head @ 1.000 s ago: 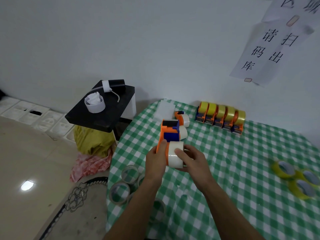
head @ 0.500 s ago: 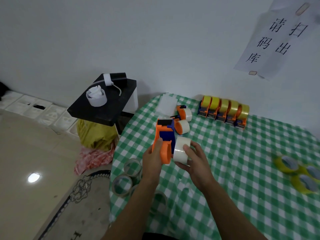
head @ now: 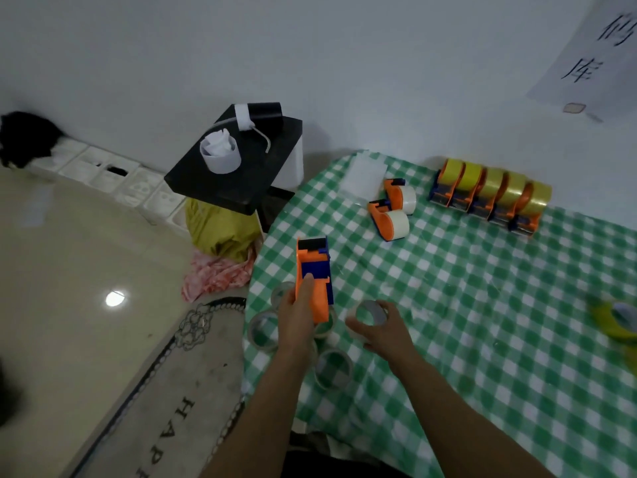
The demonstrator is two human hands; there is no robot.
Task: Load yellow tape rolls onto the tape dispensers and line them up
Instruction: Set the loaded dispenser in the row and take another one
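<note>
Table (head: 482, 322), covered with a green-and-white checked cloth, carries all task items. The left hand (head: 298, 319) grips the held dispenser (head: 313, 270), an orange-and-blue unit, by its rear end, with fingers wrapped round the body and its black front end pointing away from the person, above the near-left table edge. The right hand (head: 382, 331) is just beside it, fingers curled round a clear tape roll (head: 370, 313) whose open core faces up; roll and held dispenser are apart. Whether this roll rests on the cloth cannot be told. Three more clear rolls lie near the left hand: one (head: 263, 331) to its left, one (head: 332, 369) between the forearms and one (head: 282, 293) partly hidden behind the hand. At the far side, near the wall, a row of five dispensers (head: 489, 198) stands side by side, touching, each loaded with yellow tape. To the left of that row, two dispensers with pale tape (head: 391, 219) lie on the cloth, close together. Loose yellow tape rolls (head: 615, 319) sit at the right frame edge, well apart from both hands. Left of the table stands a black side table (head: 224, 181) holding a white cup (head: 220, 155).
</note>
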